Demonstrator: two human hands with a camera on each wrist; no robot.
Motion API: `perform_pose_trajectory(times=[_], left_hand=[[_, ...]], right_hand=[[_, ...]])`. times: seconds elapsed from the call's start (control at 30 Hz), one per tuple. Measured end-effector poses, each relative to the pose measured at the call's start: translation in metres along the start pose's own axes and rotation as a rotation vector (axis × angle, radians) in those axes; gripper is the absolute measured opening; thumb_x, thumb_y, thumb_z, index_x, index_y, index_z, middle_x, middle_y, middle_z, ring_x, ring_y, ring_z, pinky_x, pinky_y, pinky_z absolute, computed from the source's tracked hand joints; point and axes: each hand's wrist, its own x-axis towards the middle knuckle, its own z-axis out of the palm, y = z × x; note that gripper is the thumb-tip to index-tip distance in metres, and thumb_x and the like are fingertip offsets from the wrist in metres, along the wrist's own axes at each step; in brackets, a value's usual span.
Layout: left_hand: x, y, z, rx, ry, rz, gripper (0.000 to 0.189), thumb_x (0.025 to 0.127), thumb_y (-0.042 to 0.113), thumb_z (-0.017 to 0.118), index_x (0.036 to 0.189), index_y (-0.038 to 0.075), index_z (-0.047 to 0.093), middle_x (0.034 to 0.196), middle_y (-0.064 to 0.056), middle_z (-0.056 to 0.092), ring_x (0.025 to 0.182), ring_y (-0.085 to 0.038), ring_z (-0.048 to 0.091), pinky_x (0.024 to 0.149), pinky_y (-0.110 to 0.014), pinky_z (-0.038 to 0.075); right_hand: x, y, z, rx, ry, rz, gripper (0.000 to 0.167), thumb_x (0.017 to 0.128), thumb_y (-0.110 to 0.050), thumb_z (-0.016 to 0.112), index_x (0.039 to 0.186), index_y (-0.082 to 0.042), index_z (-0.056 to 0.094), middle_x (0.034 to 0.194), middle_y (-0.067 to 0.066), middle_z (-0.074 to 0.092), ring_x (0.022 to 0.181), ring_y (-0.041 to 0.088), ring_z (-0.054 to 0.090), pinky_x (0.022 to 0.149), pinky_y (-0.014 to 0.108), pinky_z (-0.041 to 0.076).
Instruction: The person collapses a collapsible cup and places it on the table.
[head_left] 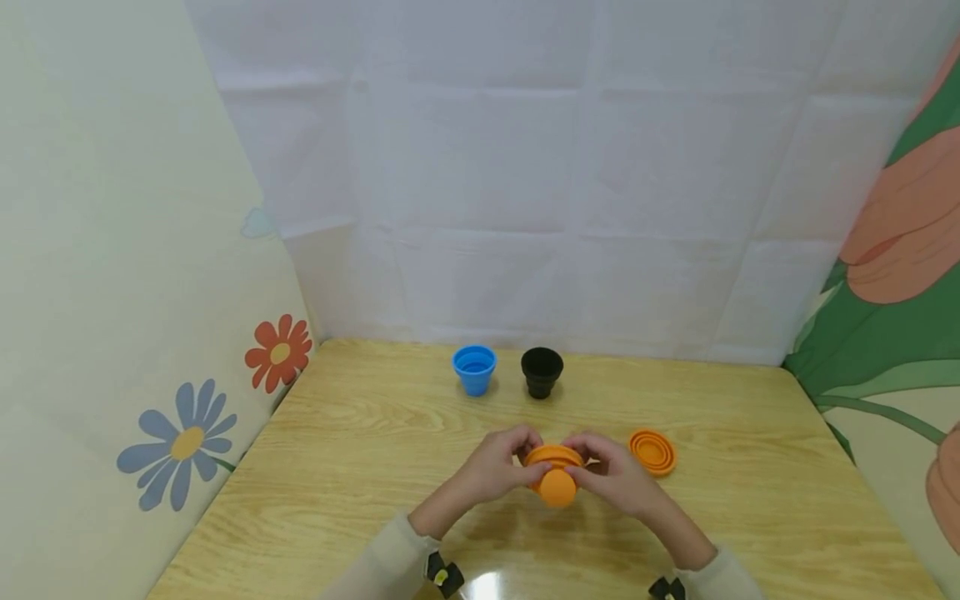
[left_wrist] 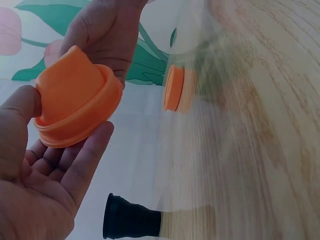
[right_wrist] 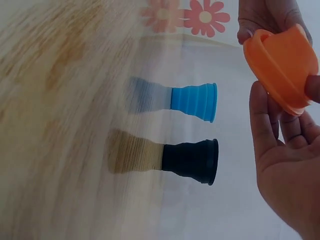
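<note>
Above the table both hands hold an orange collapsible silicone cup (head_left: 557, 486), one at each side. It is partly folded, its base bulging out beyond the rim toward the person. My left hand (head_left: 501, 463) pinches the left side, thumb on the cup wall and fingers under the rim, as the left wrist view shows. On the opposite side my right hand (head_left: 617, 473) grips it the same way. Right of the right hand, a flat orange collapsed piece (head_left: 652, 452) with concentric rings lies on the table.
Farther back on the wooden table (head_left: 337, 450) stand a blue collapsible cup (head_left: 475, 372) and a black collapsible cup (head_left: 541, 372), both upright and extended. A white cloth (head_left: 480, 167) hangs behind the table, with flower-patterned sheets at both sides.
</note>
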Motion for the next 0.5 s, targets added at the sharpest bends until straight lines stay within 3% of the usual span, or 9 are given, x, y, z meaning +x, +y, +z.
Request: perform_pose_trajectory(times=[0.1, 0.23, 0.33, 0.5], left_hand=[[0.0, 0.0005, 0.0011, -0.007, 0.02, -0.007, 0.013, 0.094, 0.019, 0.071, 0.1, 0.008, 0.065, 0.083, 0.003, 0.063, 0.073, -0.007, 0.055, 0.062, -0.02, 0.047], [0.0007, -0.0002, 0.002, -0.021, 0.038, -0.028, 0.014, 0.096, 0.021, 0.071, 0.101, 0.009, 0.066, 0.081, 0.004, 0.062, 0.071, -0.007, 0.055, 0.057, -0.02, 0.048], [0.0012, -0.0017, 0.0018, -0.061, 0.014, -0.043, 0.016, 0.099, 0.024, 0.068, 0.104, 0.009, 0.065, 0.083, 0.003, 0.062, 0.072, -0.008, 0.057, 0.059, -0.024, 0.055], [0.0012, -0.0042, 0.0005, -0.156, -0.055, -0.043, 0.019, 0.102, 0.022, 0.063, 0.112, 0.006, 0.063, 0.092, -0.003, 0.064, 0.081, -0.012, 0.062, 0.07, -0.042, 0.063]], right_hand=[[0.0007, 0.001, 0.0024, -0.036, 0.035, -0.049, 0.021, 0.099, -0.006, 0.063, 0.119, -0.001, 0.065, 0.105, 0.016, 0.068, 0.087, 0.008, 0.062, 0.07, 0.031, 0.061], [0.001, 0.0004, 0.0032, -0.058, 0.071, -0.052, 0.02, 0.1, -0.006, 0.063, 0.119, -0.002, 0.067, 0.104, 0.014, 0.068, 0.084, 0.008, 0.061, 0.066, 0.034, 0.061], [0.0006, -0.0002, 0.0026, -0.056, 0.079, -0.051, 0.021, 0.1, -0.006, 0.063, 0.12, -0.002, 0.068, 0.104, 0.013, 0.068, 0.084, 0.008, 0.06, 0.066, 0.036, 0.061], [-0.0003, -0.0013, 0.0009, -0.065, 0.093, -0.054, 0.022, 0.1, -0.006, 0.063, 0.121, -0.003, 0.068, 0.103, 0.012, 0.068, 0.083, 0.009, 0.06, 0.064, 0.033, 0.061]])
